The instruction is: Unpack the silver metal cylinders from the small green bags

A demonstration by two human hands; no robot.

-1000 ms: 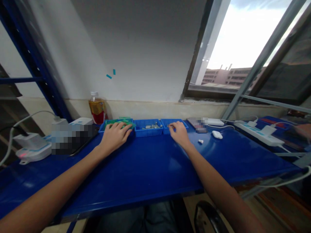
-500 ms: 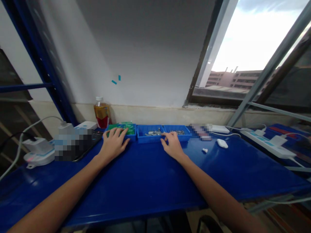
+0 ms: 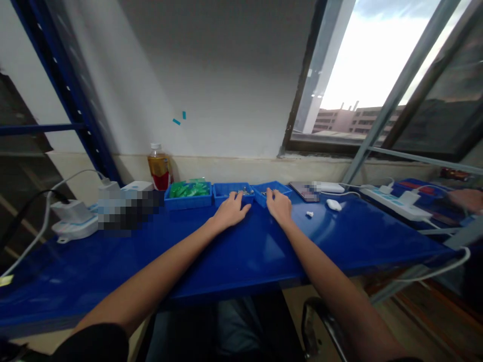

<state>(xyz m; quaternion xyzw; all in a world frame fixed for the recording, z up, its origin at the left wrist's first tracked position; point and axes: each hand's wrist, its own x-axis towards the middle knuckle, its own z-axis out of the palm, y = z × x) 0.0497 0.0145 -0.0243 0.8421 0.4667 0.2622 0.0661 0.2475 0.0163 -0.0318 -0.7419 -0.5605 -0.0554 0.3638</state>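
Observation:
Three blue trays stand in a row along the back of the blue table. My left hand reaches over the front wall of the middle tray, fingers apart and thumb out to the side; small metal parts lie in it. With fingers hooked over its front wall, my right hand grips the right tray, which sits askew. Most of that tray's contents are hidden by the hand. Green plastic packets fill the left tray, apart from both hands.
A drink bottle stands behind the left tray. Power strips with cables lie at both sides. Right of the trays are a phone, a white earbud and its case. Another person's blurred hand shows far right.
My left hand has moved right, from the green packets to the middle tray. My right hand has shifted slightly right and up, and the right tray has turned askew. The head view has shifted.

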